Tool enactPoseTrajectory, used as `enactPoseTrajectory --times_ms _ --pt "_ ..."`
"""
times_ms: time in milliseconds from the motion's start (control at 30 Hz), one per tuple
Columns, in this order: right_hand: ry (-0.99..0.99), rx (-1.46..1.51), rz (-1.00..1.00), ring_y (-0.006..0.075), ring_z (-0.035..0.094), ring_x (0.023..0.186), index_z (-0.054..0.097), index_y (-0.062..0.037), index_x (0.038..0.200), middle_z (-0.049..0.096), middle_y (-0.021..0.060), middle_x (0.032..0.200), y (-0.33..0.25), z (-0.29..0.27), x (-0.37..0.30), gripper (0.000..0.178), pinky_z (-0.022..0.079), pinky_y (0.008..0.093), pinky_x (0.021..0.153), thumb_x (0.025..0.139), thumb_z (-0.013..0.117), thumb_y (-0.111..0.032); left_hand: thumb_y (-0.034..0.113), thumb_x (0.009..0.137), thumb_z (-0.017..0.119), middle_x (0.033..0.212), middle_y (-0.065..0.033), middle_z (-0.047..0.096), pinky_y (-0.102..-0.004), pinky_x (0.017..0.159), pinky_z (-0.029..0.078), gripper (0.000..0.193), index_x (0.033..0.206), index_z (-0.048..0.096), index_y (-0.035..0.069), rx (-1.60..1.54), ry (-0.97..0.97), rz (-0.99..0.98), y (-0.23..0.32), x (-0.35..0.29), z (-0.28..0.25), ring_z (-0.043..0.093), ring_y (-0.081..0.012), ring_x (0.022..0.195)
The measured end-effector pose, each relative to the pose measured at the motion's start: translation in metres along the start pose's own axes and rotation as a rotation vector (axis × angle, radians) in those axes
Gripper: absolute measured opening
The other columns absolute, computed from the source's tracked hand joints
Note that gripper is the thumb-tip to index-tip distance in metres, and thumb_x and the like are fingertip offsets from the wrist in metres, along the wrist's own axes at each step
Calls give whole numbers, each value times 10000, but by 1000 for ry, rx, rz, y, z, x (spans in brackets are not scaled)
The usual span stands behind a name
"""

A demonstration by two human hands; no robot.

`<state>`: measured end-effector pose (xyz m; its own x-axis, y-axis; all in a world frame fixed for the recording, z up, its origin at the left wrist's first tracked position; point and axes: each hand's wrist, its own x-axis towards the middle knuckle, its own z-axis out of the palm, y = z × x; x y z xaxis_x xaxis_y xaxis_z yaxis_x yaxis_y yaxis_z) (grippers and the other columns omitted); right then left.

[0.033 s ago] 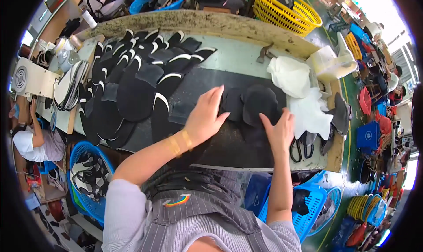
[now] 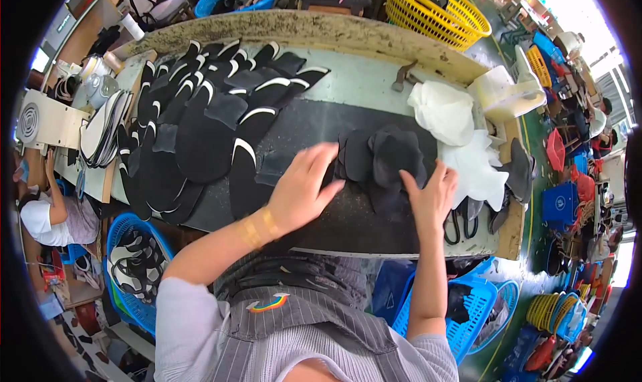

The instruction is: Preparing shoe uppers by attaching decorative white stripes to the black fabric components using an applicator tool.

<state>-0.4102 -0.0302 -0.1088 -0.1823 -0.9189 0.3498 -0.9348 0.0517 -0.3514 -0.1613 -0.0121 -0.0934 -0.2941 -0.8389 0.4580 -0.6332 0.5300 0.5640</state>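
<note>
In front of me a stack of thin, rounded black sheet pieces (image 2: 398, 159) lies on the dark mat (image 2: 321, 117), overlapping more black pieces (image 2: 356, 156) to its left. My left hand (image 2: 302, 189) is at the left end of these pieces, thumb apart from the fingers, not closed round anything. At the right edge of the stack, my right hand (image 2: 431, 193) has its thumb against the pieces and its fingers spread away from it. Left of my hands, many black shaped pieces with white curved edges (image 2: 207, 138) overlap in rows.
White crumpled sheets (image 2: 445, 114) lie at the right, with scissors (image 2: 461, 228) below them. A hammer (image 2: 402, 76) and a whitish plastic container (image 2: 505, 94) sit toward the back. A raised wooden edge (image 2: 301, 31) bounds the bench. Blue baskets (image 2: 471, 318) stand below.
My left hand has drawn slightly left and down from the pieces. My right hand has shifted a little to the right, and the black stack sits slightly farther right.
</note>
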Motion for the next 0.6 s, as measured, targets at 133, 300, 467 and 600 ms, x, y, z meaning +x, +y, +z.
enactPoseTrajectory --times_ms 133,300,467,600 --pt "-24 199 -303 345 482 1041 549 -18 1184 545 152 1076 -4 5 20 521 424 419 893 741 755 -199 305 700 754 1260 -156 502 -486 1020 364 615 1215 546 40 100 -503 158 3 -61 -60 476 -348 1185" --pt "-287 164 -231 346 493 967 597 -39 1118 550 131 1024 -5 19 31 446 423 414 868 719 754 -163 173 744 645 1324 -153 501 -477 1048 359 503 1225 565 52 327 -580 286 -26 -104 -72 464 -347 1240" --pt "-182 228 -289 356 506 945 580 -48 1030 549 144 961 -19 27 31 378 428 421 844 707 753 -140 133 770 557 1190 -159 606 -425 917 475 384 1129 613 8 377 -374 302 -4 -130 -64 586 -350 1071" --pt "-14 169 -332 357 527 878 592 -40 946 565 147 875 -14 30 22 281 441 410 793 717 739 -111 215 791 625 1129 -143 630 -362 842 514 366 1085 632 -2 316 -381 243 14 -115 -73 616 -317 1007"
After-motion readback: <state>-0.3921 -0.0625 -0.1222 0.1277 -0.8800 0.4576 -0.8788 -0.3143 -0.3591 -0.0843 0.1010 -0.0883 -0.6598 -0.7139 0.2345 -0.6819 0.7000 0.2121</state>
